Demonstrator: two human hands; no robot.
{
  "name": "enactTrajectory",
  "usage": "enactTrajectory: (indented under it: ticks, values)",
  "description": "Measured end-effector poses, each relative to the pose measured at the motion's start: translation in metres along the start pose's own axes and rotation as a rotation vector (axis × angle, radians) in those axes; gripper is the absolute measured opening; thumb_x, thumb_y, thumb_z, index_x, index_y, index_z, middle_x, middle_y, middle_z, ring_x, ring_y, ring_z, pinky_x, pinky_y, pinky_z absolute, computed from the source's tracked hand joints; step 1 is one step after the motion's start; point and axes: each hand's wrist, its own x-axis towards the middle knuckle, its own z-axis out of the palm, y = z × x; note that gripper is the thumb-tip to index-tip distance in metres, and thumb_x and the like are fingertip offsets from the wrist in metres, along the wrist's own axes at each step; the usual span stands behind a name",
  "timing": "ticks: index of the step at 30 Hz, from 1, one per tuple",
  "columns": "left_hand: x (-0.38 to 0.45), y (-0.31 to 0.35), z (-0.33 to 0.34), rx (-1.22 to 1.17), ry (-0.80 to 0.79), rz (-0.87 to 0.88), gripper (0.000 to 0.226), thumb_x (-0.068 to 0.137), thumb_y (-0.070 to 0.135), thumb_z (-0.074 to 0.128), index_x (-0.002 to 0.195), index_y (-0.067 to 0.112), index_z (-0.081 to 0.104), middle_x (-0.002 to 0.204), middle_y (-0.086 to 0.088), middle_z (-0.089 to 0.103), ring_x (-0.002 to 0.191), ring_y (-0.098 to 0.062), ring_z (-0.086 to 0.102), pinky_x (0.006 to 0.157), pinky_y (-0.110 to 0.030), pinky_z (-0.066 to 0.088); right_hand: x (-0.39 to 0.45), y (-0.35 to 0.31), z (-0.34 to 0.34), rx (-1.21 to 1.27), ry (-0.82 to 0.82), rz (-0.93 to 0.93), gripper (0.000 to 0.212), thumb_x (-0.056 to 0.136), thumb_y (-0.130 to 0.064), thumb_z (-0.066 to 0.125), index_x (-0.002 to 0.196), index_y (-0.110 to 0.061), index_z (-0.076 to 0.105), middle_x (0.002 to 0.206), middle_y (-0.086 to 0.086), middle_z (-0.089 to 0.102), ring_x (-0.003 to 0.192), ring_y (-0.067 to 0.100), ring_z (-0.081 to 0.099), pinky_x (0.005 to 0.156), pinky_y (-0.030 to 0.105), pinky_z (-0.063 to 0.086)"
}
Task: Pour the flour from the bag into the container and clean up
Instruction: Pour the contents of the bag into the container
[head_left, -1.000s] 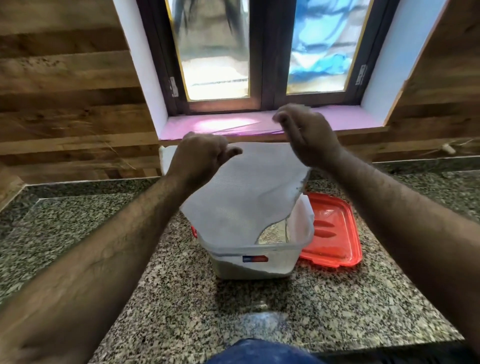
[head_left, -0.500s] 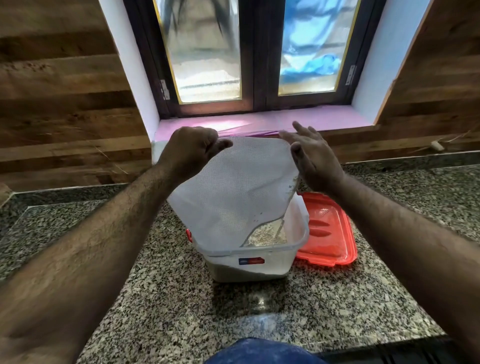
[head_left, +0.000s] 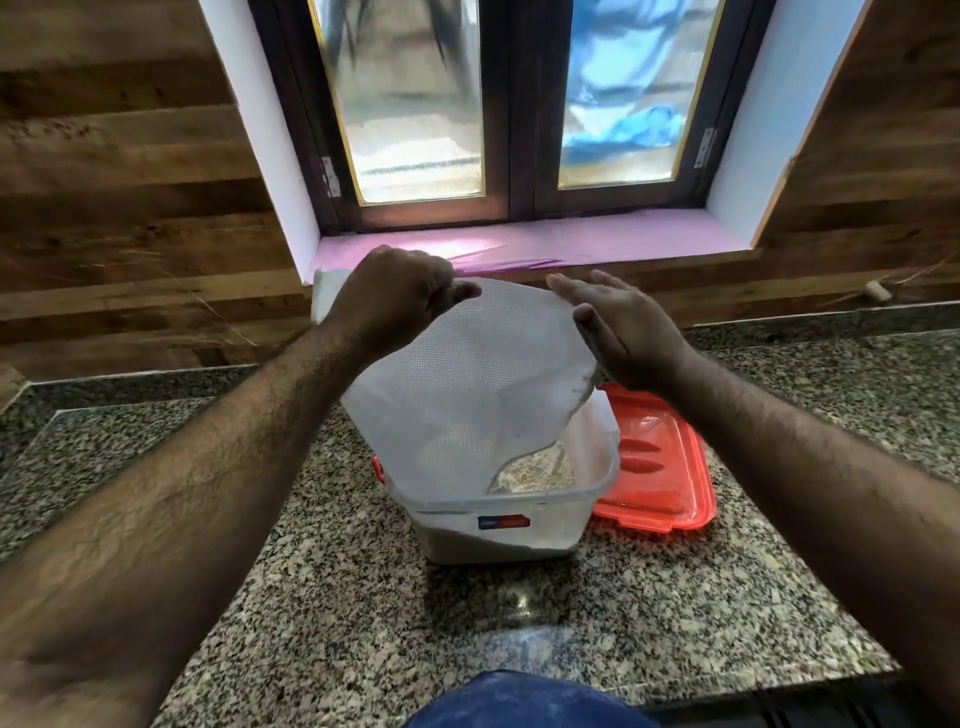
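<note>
I pinch the upturned bag by its top corner in my left hand, mouth down inside the container on the worktop, so leftover flour falls in; my right hand lies flat and unclenched against its side, probably to tap it.

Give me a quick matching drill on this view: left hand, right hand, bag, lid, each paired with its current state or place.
Things:
1. left hand
2. right hand
3. bag
4. lid

States:
A. flat on the counter, right of the container
B. open, fingers extended beside the bag
C. upended, mouth down in the container
D. closed on the bag's top edge

Pairs: 1-D, 2-B, 3-C, 4-A
</note>
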Motion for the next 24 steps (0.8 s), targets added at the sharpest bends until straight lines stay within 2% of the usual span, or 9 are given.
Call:
enactTrajectory:
  ticks: [1,4,5,8,10,13,17,21,24]
  values:
    - [0.001,0.0,0.001,0.003,-0.008,0.006,0.043,0.102,0.039,0.072,0.066,0.019,0.058,0.054,0.003,0.048,0.045,-0.009,0.039,0.059,-0.013,0.025,-0.001,0.0,0.001,-0.011,0.04,0.007,0.096,0.107,-0.07,0.01,0.16,0.003,0.041,0.162,0.024,0.048,0.151,0.033,0.048,0.122,0.061,0.039]
    - [0.002,0.002,0.001,0.016,0.001,0.011,0.044,0.102,0.04,0.072,0.066,0.02,0.057,0.054,0.004,0.047,0.045,-0.008,0.039,0.06,-0.013,0.023,0.002,-0.001,0.001,-0.01,0.273,0.033,0.099,0.106,-0.067,0.015,0.163,0.014,0.02,0.172,0.034,0.019,0.163,0.042,0.023,0.13,0.057,0.027]
    - [0.002,0.003,-0.001,0.021,0.01,0.011,0.044,0.102,0.04,0.072,0.066,0.022,0.054,0.054,0.004,0.046,0.044,-0.006,0.035,0.06,-0.013,0.023,0.001,0.0,0.002,0.003,0.272,0.022,0.099,0.106,-0.067,0.015,0.163,0.014,0.017,0.173,0.033,0.016,0.164,0.04,0.019,0.132,0.055,0.024]
    - [0.003,0.004,-0.003,0.025,0.014,0.015,0.045,0.102,0.039,0.072,0.065,0.021,0.055,0.054,0.004,0.045,0.044,-0.004,0.034,0.06,-0.014,0.023,-0.003,0.002,0.003,-0.012,0.001,-0.012,0.095,0.106,-0.071,0.01,0.165,0.001,0.03,0.172,0.021,0.032,0.162,0.031,0.03,0.129,0.059,0.028]
    - [0.003,0.005,-0.002,0.026,0.005,0.017,0.045,0.102,0.04,0.071,0.065,0.017,0.06,0.054,0.003,0.047,0.045,-0.01,0.041,0.062,-0.018,0.029,-0.006,0.004,0.008,-0.057,0.045,-0.034,0.097,0.106,-0.071,0.012,0.166,0.004,0.024,0.174,0.024,0.025,0.164,0.034,0.024,0.13,0.059,0.025]
    - [0.003,0.005,-0.002,0.024,0.022,0.005,0.046,0.103,0.042,0.069,0.065,0.023,0.051,0.054,0.003,0.045,0.045,-0.007,0.037,0.06,-0.017,0.025,-0.006,-0.004,0.011,-0.008,0.225,-0.033,0.103,0.105,-0.069,0.02,0.163,0.016,0.012,0.174,0.033,0.011,0.165,0.041,0.014,0.132,0.055,0.021]
    - [0.002,0.006,-0.001,0.035,-0.001,-0.005,0.044,0.103,0.042,0.069,0.067,0.022,0.055,0.056,0.004,0.047,0.047,-0.008,0.04,0.062,-0.021,0.03,-0.01,-0.011,0.019,-0.044,-0.044,-0.032,0.094,0.106,-0.072,0.016,0.168,-0.002,0.023,0.175,0.02,0.024,0.164,0.033,0.021,0.128,0.06,0.029]
    - [0.002,0.006,-0.001,0.045,0.019,-0.012,0.048,0.104,0.043,0.068,0.066,0.024,0.048,0.055,0.005,0.044,0.047,-0.005,0.034,0.059,-0.015,0.022,-0.01,-0.011,0.023,-0.066,0.275,-0.005,0.093,0.107,-0.06,0.034,0.162,0.013,0.02,0.172,0.034,0.019,0.162,0.048,0.019,0.131,0.061,0.021]
    - [0.001,0.005,-0.003,0.042,0.024,-0.007,0.048,0.104,0.042,0.068,0.066,0.023,0.047,0.055,0.006,0.042,0.047,-0.003,0.033,0.059,-0.016,0.023,-0.011,-0.01,0.023,-0.062,0.061,0.007,0.088,0.109,-0.065,0.024,0.165,0.003,0.029,0.172,0.023,0.031,0.161,0.036,0.029,0.131,0.057,0.022]
